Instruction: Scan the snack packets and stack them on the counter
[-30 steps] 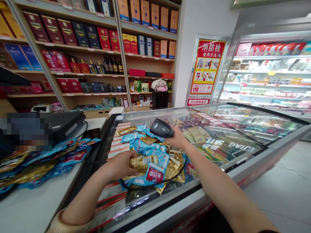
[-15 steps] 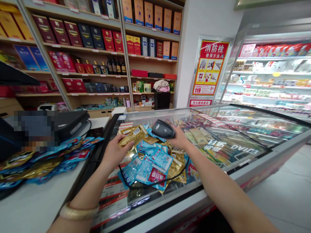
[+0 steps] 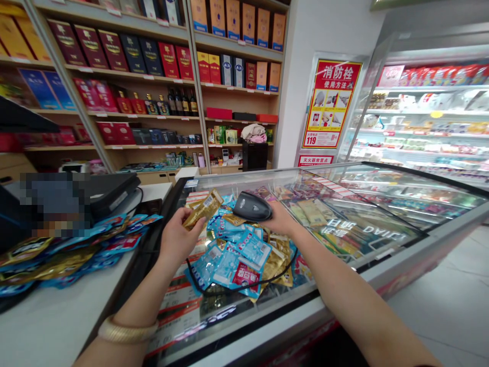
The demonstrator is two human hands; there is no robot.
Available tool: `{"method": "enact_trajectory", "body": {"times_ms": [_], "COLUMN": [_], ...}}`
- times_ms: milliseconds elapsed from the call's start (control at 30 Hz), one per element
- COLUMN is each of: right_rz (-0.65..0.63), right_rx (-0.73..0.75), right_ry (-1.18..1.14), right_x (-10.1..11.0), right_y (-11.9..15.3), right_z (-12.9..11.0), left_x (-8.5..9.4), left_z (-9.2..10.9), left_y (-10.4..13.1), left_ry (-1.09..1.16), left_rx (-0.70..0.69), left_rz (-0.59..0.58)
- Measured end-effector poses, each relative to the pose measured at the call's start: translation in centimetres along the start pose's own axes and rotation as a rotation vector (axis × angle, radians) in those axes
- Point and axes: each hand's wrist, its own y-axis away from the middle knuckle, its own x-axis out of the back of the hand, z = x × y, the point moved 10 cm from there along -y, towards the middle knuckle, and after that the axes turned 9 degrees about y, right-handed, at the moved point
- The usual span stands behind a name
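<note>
My left hand (image 3: 180,233) grips a gold snack packet (image 3: 204,208), whose barcode end points up and away toward the right. My right hand (image 3: 280,219) is wrapped round a black handheld barcode scanner (image 3: 252,206), its head turned left toward the packet. A gap separates scanner and packet. Beneath both hands, a loose pile of blue packets (image 3: 231,257) and gold packets (image 3: 275,261) lies on the glass top of a freezer (image 3: 305,178). The scanner's black cable (image 3: 244,291) loops over the front of the pile.
Left of the freezer, a white counter (image 3: 72,316) carries a heap of blue and gold packets (image 3: 76,255) and a dark machine (image 3: 107,193). Shelves of boxes and bottles (image 3: 141,71) line the back wall. A lit refrigerated display (image 3: 431,107) stands at the right.
The gold packet in my left hand has tilted more upright and shifted slightly left. The scanner in my right hand has moved a little left and turned more toward it.
</note>
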Motion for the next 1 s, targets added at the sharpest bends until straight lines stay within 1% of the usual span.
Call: {"method": "enact_trajectory", "body": {"times_ms": [467,567,600,667,767,833,900,1000], "right_rz": [-0.01,-0.009,-0.005,0.008,0.037,0.054,0.058,0.047], "right_rx": [0.002,-0.007,-0.012,-0.02,-0.007,0.01,0.014,0.005], "right_ry": [-0.01,0.002,0.002,-0.004,-0.028,-0.052,-0.057,-0.018], "right_x": [-0.4,-0.4,-0.3,-0.1,0.3,0.5,0.5,0.3], "right_y": [0.0,0.1,0.2,0.2,0.3,0.4,0.4,0.4], "right_z": [0.3,0.5,0.5,0.5,0.1,-0.1,-0.1,0.5], "left_x": [0.2,0.4,0.7,1.7,3.7,5.3,7.2,9.9], "left_z": [0.1,-0.2,-0.5,-1.7,-3.9,-4.9,-5.7,-6.9], "left_y": [0.2,0.2,0.1,-0.1,-0.2,-0.4,-0.6,-0.8], "left_ry": [-0.005,0.043,0.104,0.314,0.688,0.863,0.982,1.073], "left_rx": [-0.013,-0.003,0.02,0.108,0.263,0.325,0.357,0.366], "left_rz": [0.007,0.042,0.077,0.187,0.394,0.512,0.625,0.774]}}
